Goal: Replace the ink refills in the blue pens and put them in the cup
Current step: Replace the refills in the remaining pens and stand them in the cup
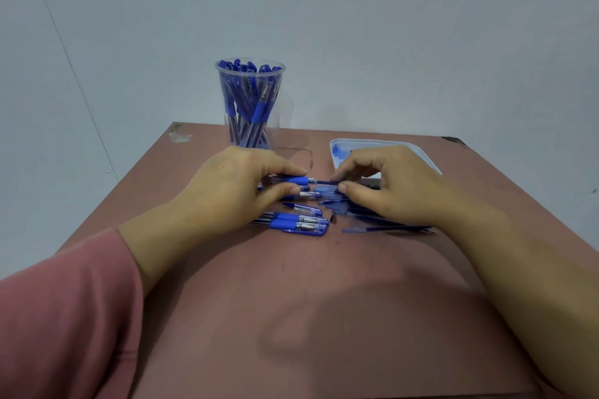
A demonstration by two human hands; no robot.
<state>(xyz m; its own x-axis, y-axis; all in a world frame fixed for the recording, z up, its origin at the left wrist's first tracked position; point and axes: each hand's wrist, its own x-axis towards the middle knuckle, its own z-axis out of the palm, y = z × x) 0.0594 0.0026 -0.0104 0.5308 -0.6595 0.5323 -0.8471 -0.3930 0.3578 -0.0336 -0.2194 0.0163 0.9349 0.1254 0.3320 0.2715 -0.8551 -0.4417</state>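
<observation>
head view looks down on a brown table (324, 301) with the cup (250, 100) standing at its far edge. the cup is already crowded with blue pens, caps up, so i judge that a large part of the work is done.

in front of the cup, the left hand (233, 191) is closed on a pen (293, 179), thumb and fingers clamped around its blue grip part. the right hand (382, 185) pinches a thin dark refill (322, 182) between thumb and forefinger, and the refill meets the open tip end of this pen. whether it goes in or comes out, i cannot tell.

nearer to the person than the cup, just below the left hand, some more pens (298, 222) lie side by side on the table, and they seem to wait for their turn. a loose refill (389, 229) lies to the right of them, and other thin blue pieces are under the right hand, too unclear to count. a small metal tip (333, 219) lies between the pens and the loose refill.

right of the cup stands a white tray (421, 152), mostly hidden by the right hand.

what is left, as i judge it: to finish this pen, then the few lying ones, and to put them into the cup.
</observation>
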